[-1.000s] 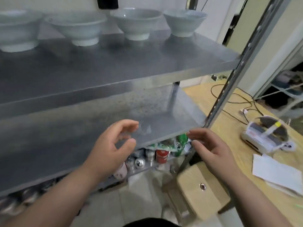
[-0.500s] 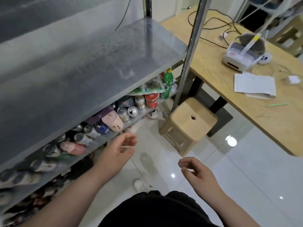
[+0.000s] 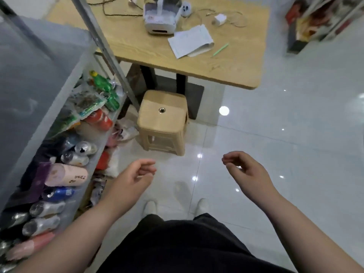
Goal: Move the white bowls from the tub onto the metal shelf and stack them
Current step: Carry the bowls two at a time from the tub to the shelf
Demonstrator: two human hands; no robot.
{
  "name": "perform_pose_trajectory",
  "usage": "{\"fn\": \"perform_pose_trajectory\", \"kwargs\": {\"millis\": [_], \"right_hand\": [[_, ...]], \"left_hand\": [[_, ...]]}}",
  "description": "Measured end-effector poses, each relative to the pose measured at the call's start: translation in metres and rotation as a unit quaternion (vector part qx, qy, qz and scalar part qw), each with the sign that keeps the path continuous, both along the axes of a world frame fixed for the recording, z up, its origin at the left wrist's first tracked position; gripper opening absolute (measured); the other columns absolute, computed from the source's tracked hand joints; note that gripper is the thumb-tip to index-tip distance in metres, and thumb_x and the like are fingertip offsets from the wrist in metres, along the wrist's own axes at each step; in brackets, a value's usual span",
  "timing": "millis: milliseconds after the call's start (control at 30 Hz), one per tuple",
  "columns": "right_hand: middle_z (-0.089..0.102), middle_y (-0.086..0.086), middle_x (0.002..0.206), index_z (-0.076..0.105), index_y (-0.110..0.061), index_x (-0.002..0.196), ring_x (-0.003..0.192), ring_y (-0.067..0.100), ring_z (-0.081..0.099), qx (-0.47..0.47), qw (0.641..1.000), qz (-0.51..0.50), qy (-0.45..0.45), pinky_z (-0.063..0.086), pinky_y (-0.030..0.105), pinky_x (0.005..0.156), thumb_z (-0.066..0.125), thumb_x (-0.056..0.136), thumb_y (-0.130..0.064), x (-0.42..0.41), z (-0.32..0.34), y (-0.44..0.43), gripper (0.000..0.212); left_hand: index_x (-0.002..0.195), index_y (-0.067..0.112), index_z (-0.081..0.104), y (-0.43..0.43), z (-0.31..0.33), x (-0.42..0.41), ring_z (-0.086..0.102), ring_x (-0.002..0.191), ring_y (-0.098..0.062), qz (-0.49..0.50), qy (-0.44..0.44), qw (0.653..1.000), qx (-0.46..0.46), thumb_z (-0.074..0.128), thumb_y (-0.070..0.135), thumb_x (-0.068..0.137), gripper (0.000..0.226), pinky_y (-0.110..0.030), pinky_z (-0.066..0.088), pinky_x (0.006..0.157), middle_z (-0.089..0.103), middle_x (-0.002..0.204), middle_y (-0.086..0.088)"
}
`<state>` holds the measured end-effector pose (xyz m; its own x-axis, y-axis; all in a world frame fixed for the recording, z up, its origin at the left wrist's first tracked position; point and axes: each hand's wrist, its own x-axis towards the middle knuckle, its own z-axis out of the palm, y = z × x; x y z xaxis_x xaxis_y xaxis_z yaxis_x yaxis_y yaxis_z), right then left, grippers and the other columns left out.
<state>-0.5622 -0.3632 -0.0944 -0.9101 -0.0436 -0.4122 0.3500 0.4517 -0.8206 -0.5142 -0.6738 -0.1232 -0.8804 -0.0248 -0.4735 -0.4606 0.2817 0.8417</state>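
The metal shelf point(image 3: 35, 79) fills the left side, seen from above, with its upright post running up to the top. No white bowl and no tub are in view. My left hand point(image 3: 136, 176) hangs over the floor beside the shelf's lower level, fingers loosely curled and holding nothing. My right hand point(image 3: 244, 170) hangs over the white tiles further right, also loosely curled and empty.
Several cans, bottles and packets point(image 3: 78, 154) crowd the shelf's lowest level. A beige plastic stool point(image 3: 163, 123) stands just ahead of my hands, under the edge of a wooden table point(image 3: 232, 67) holding a white device, papers and cables. Glossy white floor point(image 3: 295, 154) spreads to the right.
The view has swung down and to the right, from the shelf top with its bowls to the floor. Both hands have dropped from the shelf edge and hang empty.
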Motion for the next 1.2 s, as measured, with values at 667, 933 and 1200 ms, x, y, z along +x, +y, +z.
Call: {"fn": "perform_pose_trajectory", "kwargs": {"millis": [667,933,1200], "right_hand": [[0.069,-0.020,0.098,0.067,-0.038,0.099,0.095,-0.001,0.063,0.010,0.815,-0.579,0.000,0.048,0.020,0.080,0.061,0.094,-0.022,0.427,-0.010,-0.064,0.018],[0.069,-0.018,0.100,0.066,-0.037,0.100,0.096,-0.002,0.063,0.032,0.726,-0.686,0.024,0.049,0.019,0.080,0.061,0.095,-0.023,0.612,-0.010,-0.017,0.016],[0.073,-0.010,0.094,0.069,-0.028,0.097,0.093,0.006,0.067,0.022,0.594,-0.803,0.044,0.055,0.039,0.092,0.060,0.095,-0.015,0.730,-0.007,0.026,0.016]], "left_hand": [[0.114,0.041,0.060,0.171,0.042,0.076,0.062,0.106,-0.006,-0.581,0.084,0.810,0.014,0.054,0.030,0.081,0.035,-0.030,0.050,0.093,0.067,0.108,0.016],[0.111,0.041,0.061,0.285,0.037,0.254,0.064,0.106,-0.009,-0.681,0.089,0.726,0.030,0.057,0.015,0.090,0.034,-0.039,0.051,0.096,0.069,0.107,0.013],[0.109,0.041,0.064,0.354,0.030,0.367,0.064,0.104,-0.008,-0.759,0.035,0.649,0.023,0.059,0.029,0.082,0.030,-0.044,0.050,0.099,0.069,0.106,0.014]]}}
